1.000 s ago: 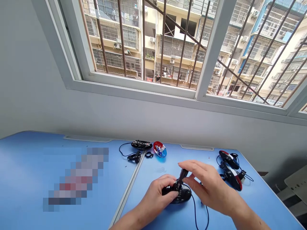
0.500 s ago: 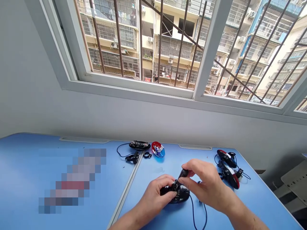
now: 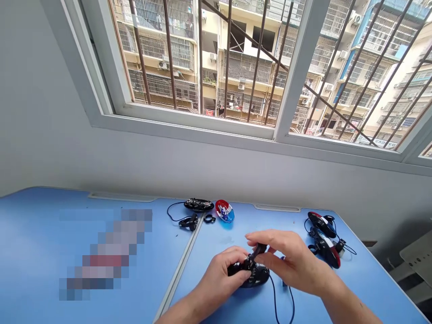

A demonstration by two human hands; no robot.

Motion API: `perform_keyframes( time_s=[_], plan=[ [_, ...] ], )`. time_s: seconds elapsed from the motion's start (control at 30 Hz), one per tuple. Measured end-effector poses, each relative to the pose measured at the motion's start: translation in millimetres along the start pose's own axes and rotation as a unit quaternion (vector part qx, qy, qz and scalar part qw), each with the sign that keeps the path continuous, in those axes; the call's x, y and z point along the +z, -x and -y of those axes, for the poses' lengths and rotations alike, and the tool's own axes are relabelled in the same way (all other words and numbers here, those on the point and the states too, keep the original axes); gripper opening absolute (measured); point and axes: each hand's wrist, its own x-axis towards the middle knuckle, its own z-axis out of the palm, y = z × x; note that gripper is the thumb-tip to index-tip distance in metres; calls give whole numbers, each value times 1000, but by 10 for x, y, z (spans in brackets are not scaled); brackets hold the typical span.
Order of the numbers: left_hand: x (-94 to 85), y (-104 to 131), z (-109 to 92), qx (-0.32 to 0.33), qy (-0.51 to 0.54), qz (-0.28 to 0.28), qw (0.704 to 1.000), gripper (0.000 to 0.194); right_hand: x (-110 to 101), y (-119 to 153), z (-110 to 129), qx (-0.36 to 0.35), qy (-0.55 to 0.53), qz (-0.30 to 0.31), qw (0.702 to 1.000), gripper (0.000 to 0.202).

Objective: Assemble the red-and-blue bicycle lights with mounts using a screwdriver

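A black oval device (image 3: pixel 259 278) with a thin cable lies low over the blue table, tilted so that its dark fittings face up. My left hand (image 3: pixel 224 274) is closed on its left side, thumb pressed on the top and fingers behind. Above it, my right hand (image 3: pixel 286 258) pinches a small black upright piece (image 3: pixel 259 249) that meets the device's fittings. The right forefinger is raised off this piece, while the thumb stays against it. Whether the piece is joined to the device is hidden by the fingers. A small dark part (image 3: pixel 284 283) on the cable shows beneath my right hand.
A second black oval device (image 3: pixel 199 205), a corded black clip (image 3: pixel 189 222), a black ring clamp (image 3: pixel 209 218) and a red-and-blue oval shell (image 3: pixel 224 211) lie at the back. Two similar devices (image 3: pixel 324 247) sit at the right. A seam (image 3: pixel 182 265) divides the table (image 3: pixel 135 310).
My right fingers have loosened and shifted around the small black piece, which leans a little more to the right. My left hand keeps its hold. The whole view has shifted slightly.
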Motion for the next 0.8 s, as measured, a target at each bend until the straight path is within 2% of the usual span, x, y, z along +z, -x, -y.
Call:
perform_keyframes(
  time_s=[0.13,0.23,0.33,0.47,0.8],
  plan=[
    [1,0,-10,2,-3,-5,1000,9,-110,20,7,-20,9,61,998,47],
    [1,1,-14,1,-8,-7,1000,9,-155,27,21,-28,14,79,996,51],
    [-3,0,-19,-7,-19,-8,1000,9,-133,19,10,-31,6,57,998,48],
    [-5,-1,-14,-3,-22,-4,1000,8,-69,-20,0,-8,2,16,1000,33],
    [3,7,-29,4,-37,-3,999,11,-34,-69,102,-1,82,7,997,15]
  ],
)
